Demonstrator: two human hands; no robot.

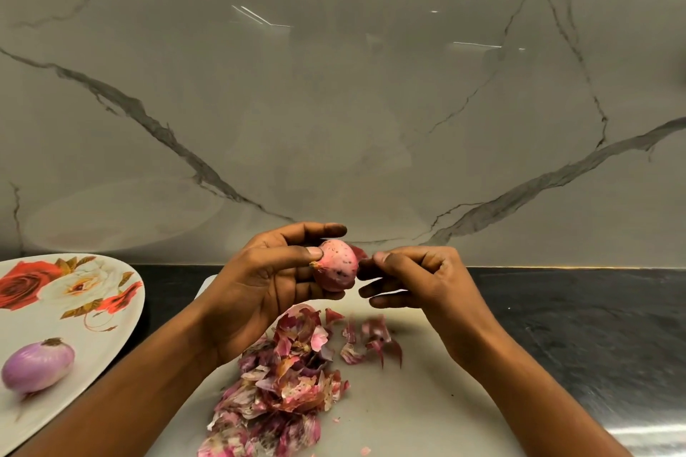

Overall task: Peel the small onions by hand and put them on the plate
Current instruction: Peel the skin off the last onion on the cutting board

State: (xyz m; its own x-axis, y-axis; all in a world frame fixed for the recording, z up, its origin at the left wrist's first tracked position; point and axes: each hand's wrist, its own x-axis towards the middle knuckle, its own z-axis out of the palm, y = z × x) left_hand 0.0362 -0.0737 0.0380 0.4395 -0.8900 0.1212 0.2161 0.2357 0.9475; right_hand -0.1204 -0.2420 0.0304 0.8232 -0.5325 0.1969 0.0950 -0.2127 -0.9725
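the left hand (260,282) has its grip clamped on a small onion (336,263), up over the white board (408,401). the right hand (419,278) has its grip pinched on a bit of skin (358,252) at that onion's side. a peeled onion (37,365) lies on the plate (111,308) at the left. peels (289,375) lie piled on the board.

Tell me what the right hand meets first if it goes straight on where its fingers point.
The onion held in the left hand; the right hand points at it from close by, though depth is unclear.
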